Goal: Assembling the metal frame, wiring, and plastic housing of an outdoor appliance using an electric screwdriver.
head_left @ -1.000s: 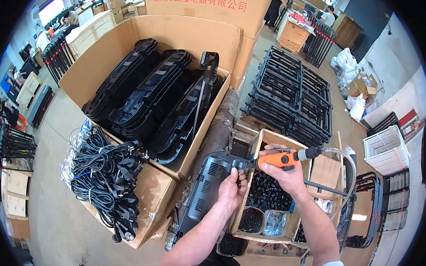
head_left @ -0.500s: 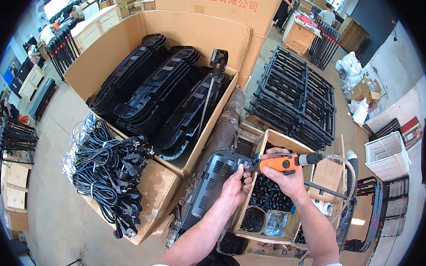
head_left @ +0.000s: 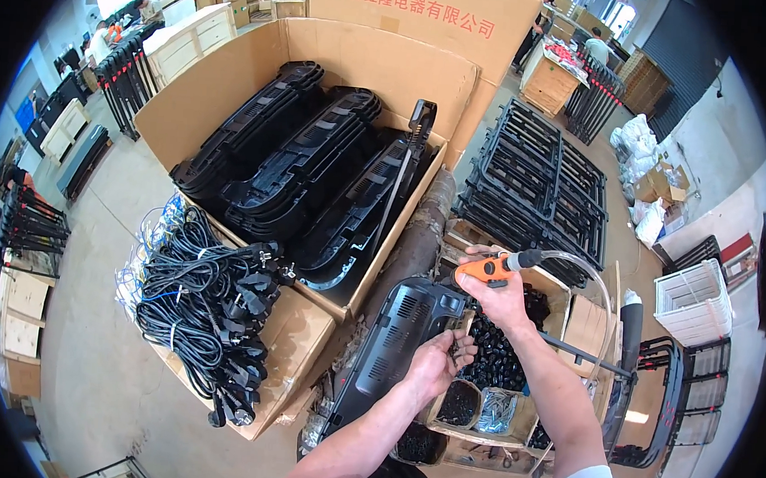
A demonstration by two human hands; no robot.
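Observation:
My right hand (head_left: 504, 302) grips an orange air screwdriver (head_left: 487, 270) with a clear hose at its back end. The tool lies over the upper end of a dark grey plastic housing (head_left: 388, 346) with vent slots; its tip is hidden. Lower down, beside the housing's right edge, my left hand (head_left: 436, 363) is closed with its fingers curled. Whatever those fingers hold is too small or hidden to name. Under my hands stands a wooden bin (head_left: 451, 432) holding black plastic parts (head_left: 496, 353), silver screws (head_left: 497, 411) and small dark pieces (head_left: 459, 403).
A carton (head_left: 203, 103) of stacked black housings stands at far left. Nearer lies a bundle of black power cords (head_left: 201, 295) on another carton (head_left: 297, 338). Black metal frames (head_left: 535, 190) are stacked beyond the bin. A white crate (head_left: 695, 291) stands at right. People work far off.
My left hand has come off the housing's upper end and moved down toward the bin. The screwdriver has shifted up and left. The whole view has moved slightly.

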